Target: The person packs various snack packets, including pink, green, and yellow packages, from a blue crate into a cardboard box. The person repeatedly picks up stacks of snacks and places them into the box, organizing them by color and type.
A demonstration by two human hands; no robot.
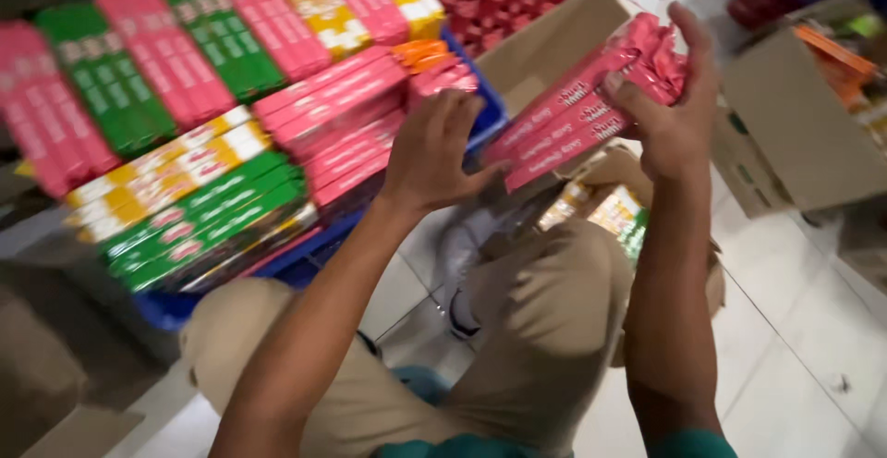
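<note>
My right hand (670,111) grips a bundle of long pink packets (577,116) by its far end and holds it up in the air. My left hand (434,153) presses against the bundle's near end, fingers spread over it, right beside a stack of pink packets (346,121) in a blue crate (305,259). The crate also holds stacked green packets (208,227) and yellow packets (166,176).
Rows of pink, green and yellow packets (185,51) fill the shelf behind the crate. Open cardboard boxes (804,134) stand on the white tiled floor (795,347) to the right; another box (610,213) with packets lies under the bundle. My bent knees in beige trousers (545,329) are below.
</note>
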